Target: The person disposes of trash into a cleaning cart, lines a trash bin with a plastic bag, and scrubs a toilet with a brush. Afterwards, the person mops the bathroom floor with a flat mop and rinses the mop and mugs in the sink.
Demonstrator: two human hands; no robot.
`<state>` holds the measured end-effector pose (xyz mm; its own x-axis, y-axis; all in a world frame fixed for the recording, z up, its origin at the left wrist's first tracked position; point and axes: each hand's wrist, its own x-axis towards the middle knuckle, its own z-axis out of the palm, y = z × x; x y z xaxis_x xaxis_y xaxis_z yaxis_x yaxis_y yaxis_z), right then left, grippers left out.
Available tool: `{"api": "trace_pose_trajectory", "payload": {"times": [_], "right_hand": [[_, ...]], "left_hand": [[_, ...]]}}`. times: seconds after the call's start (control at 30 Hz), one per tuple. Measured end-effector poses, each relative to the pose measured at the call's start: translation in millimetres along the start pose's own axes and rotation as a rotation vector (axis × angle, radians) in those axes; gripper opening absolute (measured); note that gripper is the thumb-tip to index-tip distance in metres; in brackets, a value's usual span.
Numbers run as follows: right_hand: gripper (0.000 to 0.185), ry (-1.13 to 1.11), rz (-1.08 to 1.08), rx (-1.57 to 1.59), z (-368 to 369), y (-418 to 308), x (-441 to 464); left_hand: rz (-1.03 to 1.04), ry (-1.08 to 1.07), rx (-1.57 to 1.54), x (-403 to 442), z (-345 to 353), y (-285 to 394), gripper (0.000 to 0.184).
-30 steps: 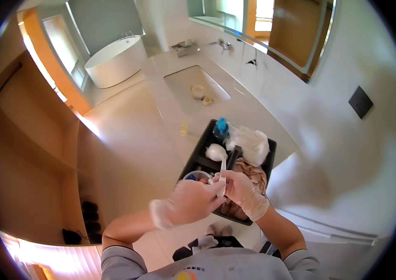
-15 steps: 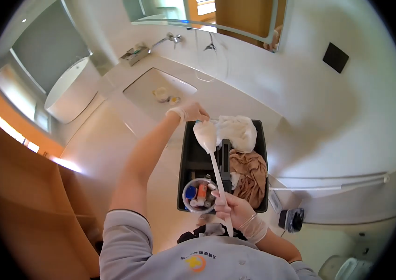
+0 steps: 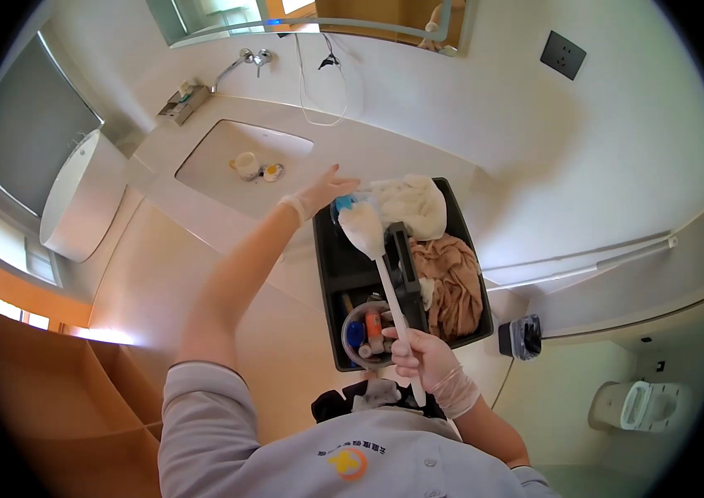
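Observation:
My right hand [image 3: 424,362], in a clear glove, is closed round the handle of a white long-handled brush [image 3: 363,231] whose round head lies over the caddy. My gloved left hand [image 3: 323,191] is at the blue pump top [image 3: 343,202] of a bottle, with its fingers stretched out over it. The black caddy [image 3: 331,282] holds white cloth [image 3: 410,203], brown cloths [image 3: 451,286] and a clear tub [image 3: 355,313] of small bottles. The bottle's body is mostly hidden by the brush head and caddy wall.
A sink [image 3: 211,166] with a cup [image 3: 246,165] and a small yellow-and-white item [image 3: 272,172] is set in the counter [image 3: 161,187]. A tissue box [image 3: 183,102] stands behind it. A bathtub [image 3: 85,195] is left, a bin [image 3: 521,338] and toilet [image 3: 638,406] right.
My hands have separated; my left hand went from the brush to the blue pump top. My right hand kept the brush, now slanting across the caddy. The view has shifted right.

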<state>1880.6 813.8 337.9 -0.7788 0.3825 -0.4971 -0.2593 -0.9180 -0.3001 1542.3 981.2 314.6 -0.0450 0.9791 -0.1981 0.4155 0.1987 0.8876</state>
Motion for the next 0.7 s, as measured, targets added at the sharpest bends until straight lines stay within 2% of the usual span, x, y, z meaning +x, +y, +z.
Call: {"api": "trace_pose_trajectory", "payload": {"times": [0.1, 0.17, 0.3, 0.4, 0.5, 0.7], "right_hand": [[0.032, 0.029, 0.008, -0.021, 1.0, -0.1, -1.5], [0.032, 0.073, -0.005, -0.026, 5.6, 2.8, -3.4], [0.032, 0.059, -0.001, -0.028, 2.5, 5.4, -4.9], [0.032, 0.056, 0.015, -0.029, 0.4, 8.8, -11.9], [0.031, 0.053, -0.001, -0.036, 0.1, 8.8, -11.1], [0.031, 0.015, -0.005, 0.016, 4.9, 6.1, -11.9]], "left_hand": [[-0.007, -0.146, 0.021, -4.5, 2.5, 0.6, 0.048], [0.009, -0.062, -0.017, -3.0, 4.5, -8.1, 0.046], [0.016, -0.067, 0.044, -1.4, 8.6, -8.5, 0.044], [-0.032, -0.017, 0.198, 6.7, -3.3, -8.4, 0.042], [0.144, -0.273, 0.377, 15.4, -12.7, -31.0, 0.037], [0.308, -0.051, 0.826, 8.7, -2.9, -38.1, 0.032]]}}
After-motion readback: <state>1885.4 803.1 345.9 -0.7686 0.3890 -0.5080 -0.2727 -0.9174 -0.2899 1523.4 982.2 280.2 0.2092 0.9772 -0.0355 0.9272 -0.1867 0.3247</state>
